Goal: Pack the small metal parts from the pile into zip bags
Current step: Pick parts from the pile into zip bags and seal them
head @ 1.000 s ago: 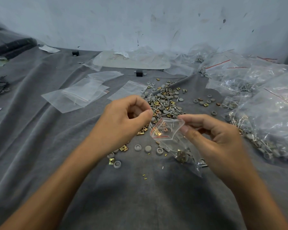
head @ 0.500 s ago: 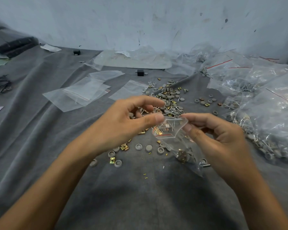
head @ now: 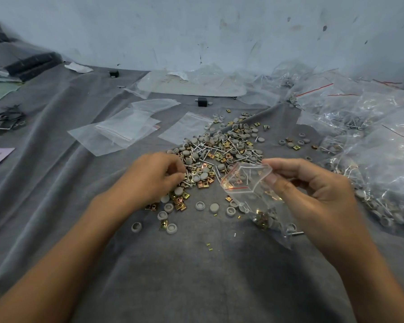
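The fingers point(head: 175, 176) of my left hand point(head: 154, 180) are curled and bunched together, tips down in the near-left edge of the loose pile of grey round caps, brass-coloured square clips and thin silver screws point(head: 219, 155). I cannot tell whether they pinch a part or only touch the heap. The thumb and fingers point(head: 280, 163) of my right hand point(head: 313, 197) are clamped on one lip of the small clear plastic zip bag point(head: 254, 194), which hangs just beside the pile's near-right edge, over the wrinkled grey cloth point(head: 196, 276). I read this as the picking half of a fill cycle, since the bag holds only a few clips and caps, sunk into its lower end. The bag's mouth, marked by the red seal line, gapes up and to the left, toward the pile and my left hand. Its long axis runs from that mouth down and to the right, toward me, and the film sags under the load. The next move, as I judge it, calls for a firm pinch on a few parts and a short carry rightward. The release has to come squarely over the opening while my right hand keeps the lip spread, because that thin film looks ready to fold shut. Flat empty clear zip bags point(head: 117, 134) lie well to the left, and a heap of filled clear bags point(head: 383, 164) lies to the right.
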The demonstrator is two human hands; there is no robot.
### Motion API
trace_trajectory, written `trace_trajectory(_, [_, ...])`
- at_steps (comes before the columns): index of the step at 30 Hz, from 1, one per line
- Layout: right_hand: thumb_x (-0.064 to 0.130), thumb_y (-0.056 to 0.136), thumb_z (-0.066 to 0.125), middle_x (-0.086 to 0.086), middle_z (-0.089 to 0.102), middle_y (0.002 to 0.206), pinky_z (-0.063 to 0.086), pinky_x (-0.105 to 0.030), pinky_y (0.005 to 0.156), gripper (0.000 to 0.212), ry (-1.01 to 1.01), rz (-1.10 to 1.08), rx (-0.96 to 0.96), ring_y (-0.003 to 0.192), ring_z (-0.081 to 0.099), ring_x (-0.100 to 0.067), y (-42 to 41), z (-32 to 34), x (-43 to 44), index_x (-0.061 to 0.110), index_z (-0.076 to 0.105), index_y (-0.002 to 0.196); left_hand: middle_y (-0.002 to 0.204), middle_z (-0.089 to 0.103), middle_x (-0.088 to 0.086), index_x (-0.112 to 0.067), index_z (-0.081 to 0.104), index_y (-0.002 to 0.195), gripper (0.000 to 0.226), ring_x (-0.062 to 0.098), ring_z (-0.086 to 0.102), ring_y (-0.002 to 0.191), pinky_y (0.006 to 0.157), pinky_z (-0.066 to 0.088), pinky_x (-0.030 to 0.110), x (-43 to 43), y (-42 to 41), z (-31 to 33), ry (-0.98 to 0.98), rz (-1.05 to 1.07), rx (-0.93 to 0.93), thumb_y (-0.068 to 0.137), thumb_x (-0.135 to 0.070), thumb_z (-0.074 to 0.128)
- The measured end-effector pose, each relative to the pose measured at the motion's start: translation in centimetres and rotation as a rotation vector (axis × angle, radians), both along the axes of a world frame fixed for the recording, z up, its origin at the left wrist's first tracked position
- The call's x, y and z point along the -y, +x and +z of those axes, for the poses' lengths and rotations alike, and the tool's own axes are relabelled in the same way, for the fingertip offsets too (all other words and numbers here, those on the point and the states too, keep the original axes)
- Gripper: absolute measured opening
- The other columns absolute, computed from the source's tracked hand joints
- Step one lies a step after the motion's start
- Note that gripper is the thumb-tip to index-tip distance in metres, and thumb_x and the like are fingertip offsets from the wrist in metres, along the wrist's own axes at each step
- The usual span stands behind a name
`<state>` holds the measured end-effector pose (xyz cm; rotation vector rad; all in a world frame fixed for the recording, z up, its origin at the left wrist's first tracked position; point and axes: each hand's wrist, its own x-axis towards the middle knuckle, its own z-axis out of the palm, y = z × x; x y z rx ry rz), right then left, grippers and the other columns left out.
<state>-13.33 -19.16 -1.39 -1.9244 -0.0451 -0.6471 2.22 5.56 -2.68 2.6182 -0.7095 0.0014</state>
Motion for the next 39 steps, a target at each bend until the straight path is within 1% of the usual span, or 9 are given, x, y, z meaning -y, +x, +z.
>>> trace_trajectory(4, [0.018,0.09,0.075,0.015,0.077,0.092,0.057,-0.019,0.073,0.024,-0.001,0.003,-0.001,0.083,0.072,-0.009,-0.2,0.1,0.0,0.037,0.077,0.103,0.108,0.051,-0.006,-0.037,0.062,0.131,0.034,0.016,0.047,0.112,0.089,0.041,0.035,0.8,0.5,-0.8,0.146,-0.105,0.025,0.097,-0.042,0.06])
trace_trajectory(8, [0.016,0.089,0.075,0.014,0.077,0.092,0.055,-0.017,0.073,0.025,0.009,-0.002,-0.003,0.083,0.072,-0.009,-0.2,0.2,0.0,0.037,0.077,0.104,0.12,0.049,-0.002,-0.039,0.057,0.138,0.043,0.022,0.04,0.125,0.102,0.042,0.042,1.2,0.8,-0.6,0.278,-0.076,0.035,0.096,-0.049,0.056])
trace_trajectory(12, [0.017,0.089,0.075,0.012,0.078,0.092,0.058,-0.021,0.072,0.024,0.023,0.002,-0.01,0.083,0.073,-0.014,-0.1,0.1,-0.1,0.036,0.077,0.103,0.11,0.045,-0.005,-0.04,0.056,0.138,0.046,0.022,0.04,0.125,0.09,0.039,0.036,1.1,0.8,0.1,0.387,-0.111,0.022,0.094,-0.051,0.06])
trace_trajectory(16, [0.017,0.09,0.076,0.012,0.078,0.092,0.06,-0.027,0.072,0.023,0.024,-0.003,-0.014,0.083,0.074,-0.016,-0.1,0.1,-0.1,0.036,0.078,0.102,0.095,0.041,-0.011,-0.035,0.069,0.119,0.032,0.019,0.049,0.112,0.076,0.036,0.032,1.0,0.4,0.5,0.393,-0.144,0.108,0.092,-0.051,0.065])
trace_trajectory(21, [0.018,0.089,0.075,0.013,0.078,0.092,0.059,-0.023,0.072,0.023,0.021,0.003,-0.013,0.083,0.073,-0.013,-0.2,0.2,-0.2,0.037,0.077,0.103,0.095,0.052,-0.012,-0.033,0.062,0.091,0.013,0.014,0.053,0.096,0.069,0.041,0.031,0.8,-0.3,0.3,0.307,-0.167,0.181,0.092,-0.047,0.062])
trace_trajectory(27, [0.018,0.089,0.076,0.013,0.078,0.092,0.06,-0.025,0.073,0.023,0.022,0.004,-0.021,0.083,0.073,-0.013,-0.3,0.2,-0.1,0.035,0.077,0.103,0.084,0.06,-0.017,-0.036,0.064,0.088,0.015,0.009,0.055,0.076,0.066,0.046,0.032,0.5,-0.2,0.6,0.172,-0.05,0.117,0.091,-0.051,0.061])
trace_trajectory(31, [0.017,0.089,0.076,0.013,0.078,0.093,0.058,-0.021,0.074,0.023,0.016,0.007,-0.022,0.085,0.073,-0.011,-0.2,0.2,0.0,0.035,0.077,0.104,0.071,0.066,-0.015,-0.034,0.068,0.079,0.02,0.005,0.059,0.068,0.064,0.047,0.032,0.0,-0.1,1.2,-0.054,-0.026,0.017,0.087,-0.053,0.064])
trace_trajectory(36, [0.016,0.088,0.076,0.015,0.078,0.092,0.057,-0.02,0.076,0.024,0.017,0.009,-0.015,0.085,0.073,-0.009,-0.2,0.2,-0.2,0.033,0.077,0.104,0.075,0.07,-0.003,-0.026,0.069,0.086,0.025,0.005,0.06,0.064,0.065,0.052,0.036,-0.2,-0.2,1.6,-0.324,-0.061,-0.07,0.088,-0.05,0.066])
trace_trajectory(39, [0.022,0.087,0.075,0.016,0.077,0.092,0.058,-0.022,0.077,0.021,0.012,0.01,-0.012,0.085,0.072,-0.01,-0.2,0.3,-0.3,0.033,0.077,0.104,0.075,0.068,-0.002,-0.017,0.068,0.09,0.027,0.004,0.056,0.061,0.057,0.045,0.02,0.3,-1.0,2.1,-0.535,-0.128,-0.21,0.089,-0.044,0.065])
